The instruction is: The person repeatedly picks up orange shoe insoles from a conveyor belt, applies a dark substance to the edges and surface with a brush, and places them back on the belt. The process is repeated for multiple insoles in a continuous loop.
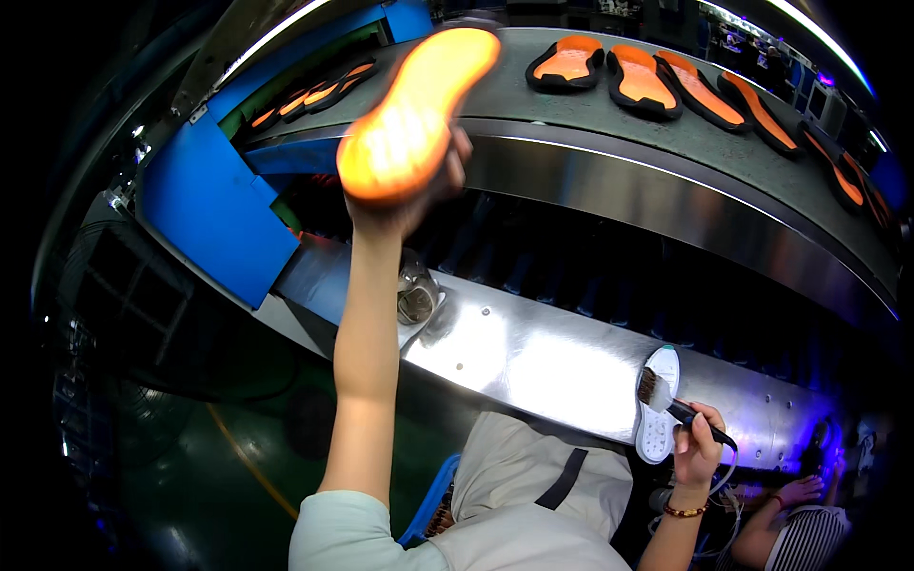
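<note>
My left hand is raised over the conveyor belt, its fingers wrapped round the edge of a bright orange shoe sole. That sole is blurred, and it hides part of the hand. Lower down on the right, my right hand grips the black handle of a brush. The brush's dark bristles lie over a white shoe sole on the metal shelf. A cord trails from the handle end.
Orange soles with black rims line the grey conveyor belt, with several more at its left. A glass jar stands on the shelf's left part. Blue panels flank the belt. Another person's hand shows at lower right.
</note>
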The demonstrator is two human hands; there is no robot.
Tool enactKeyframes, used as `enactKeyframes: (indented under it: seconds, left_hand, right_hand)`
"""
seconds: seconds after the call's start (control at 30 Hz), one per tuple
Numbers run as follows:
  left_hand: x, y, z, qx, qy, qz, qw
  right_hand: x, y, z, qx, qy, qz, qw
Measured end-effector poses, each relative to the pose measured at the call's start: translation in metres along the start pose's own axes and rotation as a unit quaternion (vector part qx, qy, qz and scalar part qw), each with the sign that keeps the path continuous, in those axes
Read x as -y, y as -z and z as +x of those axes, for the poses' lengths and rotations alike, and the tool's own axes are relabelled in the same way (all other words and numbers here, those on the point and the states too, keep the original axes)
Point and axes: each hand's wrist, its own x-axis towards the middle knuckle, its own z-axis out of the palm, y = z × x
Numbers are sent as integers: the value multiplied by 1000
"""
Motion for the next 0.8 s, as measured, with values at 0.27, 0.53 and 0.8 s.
enactKeyframes:
  seconds: [0.27,0.53,0.8]
  left_hand:
    - [25,48,148,-108,-196,885,407]
    - [48,26,140,36,-285,950,119]
    - [68,6,22,-320,-262,348,841]
  right_hand:
    - [-12,-6,-6,-88,-41,42,994]
    - [-13,5,-11,-88,-8,-37,995]
    - [-11,16,-6,-79,9,-31,996]
